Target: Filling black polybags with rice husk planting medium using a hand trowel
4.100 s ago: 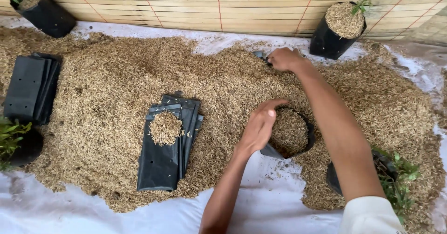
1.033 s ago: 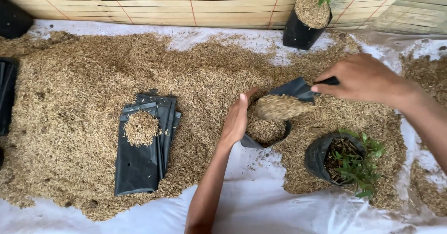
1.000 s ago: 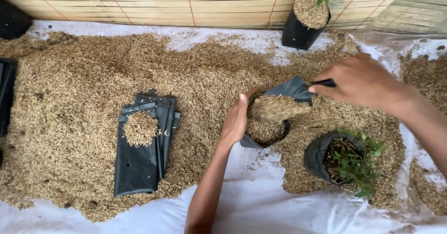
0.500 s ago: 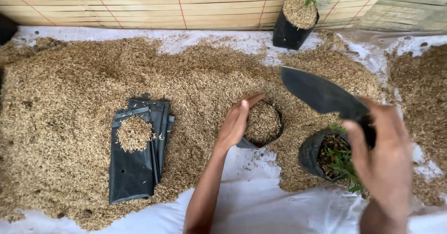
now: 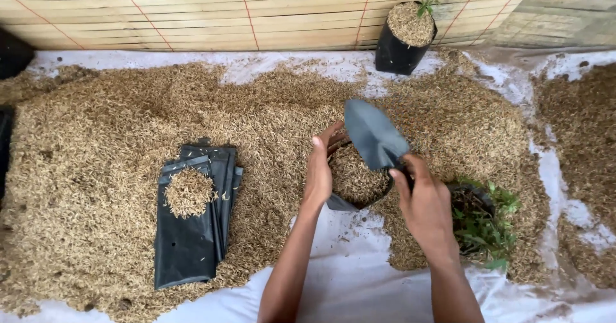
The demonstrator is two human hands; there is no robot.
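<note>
Left hand (image 5: pixel 319 172) cups the near rim of a black grow bag (image 5: pixel 355 185), fingers curled around the edge, holding the mouth open. The bag sits at the edge of the husk pile (image 5: pixel 128 143), nearly full of husks. Right hand (image 5: pixel 423 201) is closed round the handle of a dark trowel (image 5: pixel 374 133), blade empty and tilted up over the bag (no load on it that I can see). Judgement: keep the rim steady, bring the blade low over the mouth so nothing spills. A potted seedling (image 5: pixel 484 223) stands just beside the right wrist; flat spare bags (image 5: pixel 192 233) lie well to the left.
</note>
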